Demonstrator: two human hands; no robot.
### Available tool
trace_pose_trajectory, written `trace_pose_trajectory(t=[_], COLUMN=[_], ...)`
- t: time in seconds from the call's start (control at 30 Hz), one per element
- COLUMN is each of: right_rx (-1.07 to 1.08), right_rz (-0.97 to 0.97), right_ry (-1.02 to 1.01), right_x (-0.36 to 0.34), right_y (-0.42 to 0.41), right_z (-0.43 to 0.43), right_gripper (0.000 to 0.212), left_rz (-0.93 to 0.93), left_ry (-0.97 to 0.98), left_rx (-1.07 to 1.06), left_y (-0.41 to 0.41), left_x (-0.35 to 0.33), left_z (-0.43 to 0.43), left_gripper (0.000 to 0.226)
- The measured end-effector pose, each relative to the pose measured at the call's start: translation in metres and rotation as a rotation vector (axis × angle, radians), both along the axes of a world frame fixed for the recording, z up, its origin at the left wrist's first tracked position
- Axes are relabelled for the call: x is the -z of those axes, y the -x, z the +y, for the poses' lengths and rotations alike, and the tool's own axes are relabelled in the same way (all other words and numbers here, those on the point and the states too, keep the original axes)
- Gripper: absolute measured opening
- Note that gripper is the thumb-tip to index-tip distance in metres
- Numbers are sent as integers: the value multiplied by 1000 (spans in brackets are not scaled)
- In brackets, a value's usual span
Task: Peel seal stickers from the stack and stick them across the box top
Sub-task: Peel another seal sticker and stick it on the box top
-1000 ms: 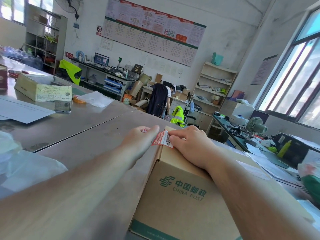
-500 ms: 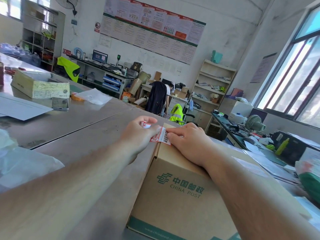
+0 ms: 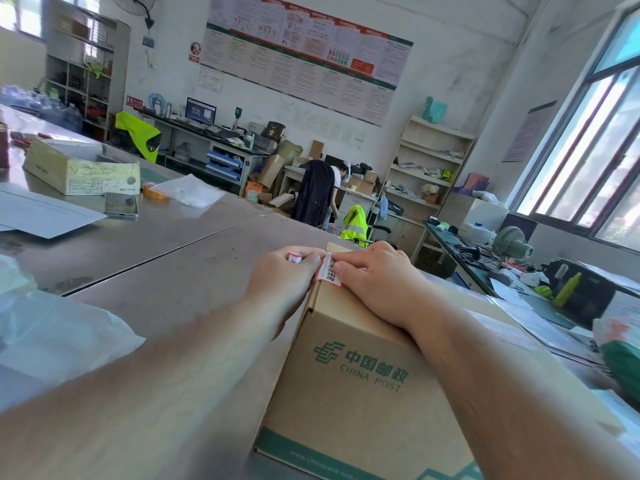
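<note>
A brown cardboard box [image 3: 360, 372] printed with green "CHINA POST" lettering lies on the steel table in front of me. A red and white seal sticker [image 3: 329, 271] sits folded over the box's far left top edge. My left hand [image 3: 287, 275] presses against the box's left side at the sticker, and a red and white bit of sticker stack [image 3: 294, 257] shows between its curled fingers. My right hand [image 3: 377, 278] lies flat on the box top, fingertips on the sticker.
On the steel table [image 3: 166, 258] stand an open yellowish carton [image 3: 83, 171], a phone [image 3: 121, 204], a tape roll [image 3: 154, 190], grey sheets [image 3: 41, 213] and clear plastic bags [image 3: 52, 334]. A person [image 3: 322, 192] stands at desks behind. Papers and a yellow bottle [image 3: 566, 289] lie right.
The sticker, earlier lifted flat above the edge, is now folded down over the box's left top edge. Both hands have pressed closer together on it.
</note>
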State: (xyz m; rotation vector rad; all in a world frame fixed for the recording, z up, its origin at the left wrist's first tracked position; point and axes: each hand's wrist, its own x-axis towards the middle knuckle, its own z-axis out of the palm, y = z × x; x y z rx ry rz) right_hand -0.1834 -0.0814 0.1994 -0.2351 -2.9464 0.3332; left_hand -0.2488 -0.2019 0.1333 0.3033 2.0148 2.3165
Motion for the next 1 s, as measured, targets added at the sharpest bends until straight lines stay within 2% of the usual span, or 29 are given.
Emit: trace_pose_trajectory(t=[0.2, 0.33, 0.43, 0.57, 0.67, 0.8, 0.9, 1.0], right_rx=[-11, 2, 3, 1, 2, -2, -37, -79], right_rz=[2, 6, 34, 41, 59, 71, 73, 53], right_ry=[8, 10, 7, 11, 29, 38, 66, 112], right_x=[-1, 0, 1, 1, 5, 8, 9, 8], right_y=[-1, -1, 0, 0, 4, 9, 10, 8], right_z=[-1, -1, 0, 3, 7, 11, 14, 16], right_gripper=[36, 37, 36, 36, 35, 35, 39, 39], left_rz=[52, 88, -56, -213, -208, -90, -67, -149], left_ry=[51, 45, -7, 48, 28, 109, 132, 113], left_rx=[11, 3, 63, 215, 185, 91, 136, 223], left_y=[-2, -1, 0, 2, 5, 7, 5, 6], left_x=[3, 11, 8, -1, -6, 0, 5, 2], left_z=[0, -1, -2, 2, 7, 9, 6, 2], left_gripper=[22, 17, 15, 16, 21, 28, 28, 30])
